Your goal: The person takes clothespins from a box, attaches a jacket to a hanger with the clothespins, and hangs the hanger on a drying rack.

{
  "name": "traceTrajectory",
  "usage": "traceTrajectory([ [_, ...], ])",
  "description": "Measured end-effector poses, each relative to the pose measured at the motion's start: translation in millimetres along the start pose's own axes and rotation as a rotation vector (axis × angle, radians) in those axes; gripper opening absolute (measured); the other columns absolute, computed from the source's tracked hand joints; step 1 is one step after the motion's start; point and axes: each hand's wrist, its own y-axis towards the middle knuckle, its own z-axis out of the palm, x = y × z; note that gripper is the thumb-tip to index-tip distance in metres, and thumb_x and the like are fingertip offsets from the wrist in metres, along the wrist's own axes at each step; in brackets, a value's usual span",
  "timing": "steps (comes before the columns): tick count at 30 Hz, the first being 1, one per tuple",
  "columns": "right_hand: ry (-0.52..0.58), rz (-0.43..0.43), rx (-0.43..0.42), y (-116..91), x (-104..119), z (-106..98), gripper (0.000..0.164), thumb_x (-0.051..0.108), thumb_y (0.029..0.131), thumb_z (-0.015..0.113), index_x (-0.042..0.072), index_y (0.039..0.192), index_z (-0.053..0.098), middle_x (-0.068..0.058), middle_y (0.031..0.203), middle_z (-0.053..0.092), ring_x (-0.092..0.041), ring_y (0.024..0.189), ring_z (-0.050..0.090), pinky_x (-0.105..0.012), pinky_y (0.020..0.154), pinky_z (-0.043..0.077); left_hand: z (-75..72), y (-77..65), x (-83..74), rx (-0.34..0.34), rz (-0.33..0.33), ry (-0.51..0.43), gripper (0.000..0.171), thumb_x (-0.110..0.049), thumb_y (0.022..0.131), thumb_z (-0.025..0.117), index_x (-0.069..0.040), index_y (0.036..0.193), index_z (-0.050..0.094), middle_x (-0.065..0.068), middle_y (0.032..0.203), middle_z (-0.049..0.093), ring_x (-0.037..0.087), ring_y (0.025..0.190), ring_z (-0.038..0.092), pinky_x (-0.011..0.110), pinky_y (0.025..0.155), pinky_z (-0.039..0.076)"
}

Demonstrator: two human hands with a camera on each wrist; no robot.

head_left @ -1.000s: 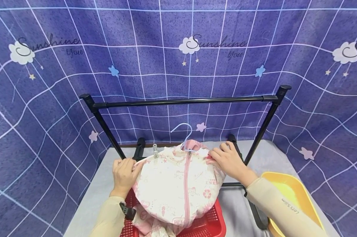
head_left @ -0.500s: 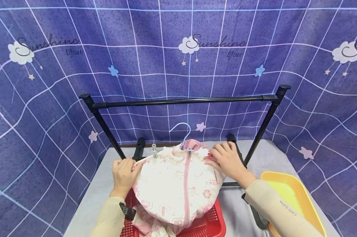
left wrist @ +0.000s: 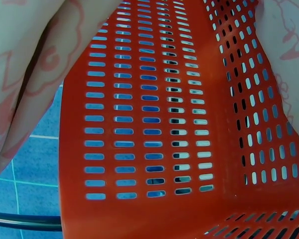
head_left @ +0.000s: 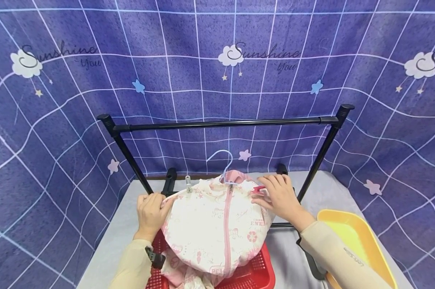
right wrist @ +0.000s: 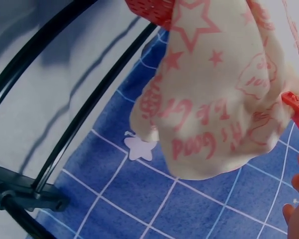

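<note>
Pinch jacket (head_left: 204,220) at left shoulder edge with left hand (head_left: 151,212), above red basket (head_left: 269,267); spread right hand (head_left: 282,198), the nearer, around red clip (head_left: 258,188) at jacket's upper right edge, long axis pointing handward; cannot tell contact

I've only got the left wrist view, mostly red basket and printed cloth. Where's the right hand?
Observer: In the head view, the right hand is at the garment's shoulder, beside a red clip.
Operator: Is the hanger hooked over the bar?
Observer: No, it sticks up from the neck, below the bar and not on it.
Operator: And the left hand?
Observer: It grips the garment's opposite edge.
</note>
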Motion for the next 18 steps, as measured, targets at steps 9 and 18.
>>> traceTrajectory([
  [9,0.054,0.123,0.011,-16,-2,-2,0.080,0.071,0.091,0.049,-0.002,0.120,0.056,-0.017,0.106,0.058,-0.036,0.096,0.051,-0.054,0.083,0.031,-0.9,-0.3,-1.0,0.008,-0.016,-0.004,0.052,-0.046,0.100,0.055,-0.003,0.071,0.053,0.010,0.061,0.051,0.029,0.050,0.049,0.043,0.061,0.030],
  [18,0.042,0.180,0.023,-34,-8,1,0.085,0.074,0.090,0.046,-0.004,0.123,0.055,-0.020,0.111,0.058,-0.038,0.098,0.052,-0.054,0.083,0.031,-1.0,-0.7,-1.4,0.006,-0.023,-0.001,0.052,-0.046,0.100,0.056,-0.003,0.069,0.052,0.010,0.060,0.051,0.029,0.050,0.049,0.044,0.061,0.030],
])
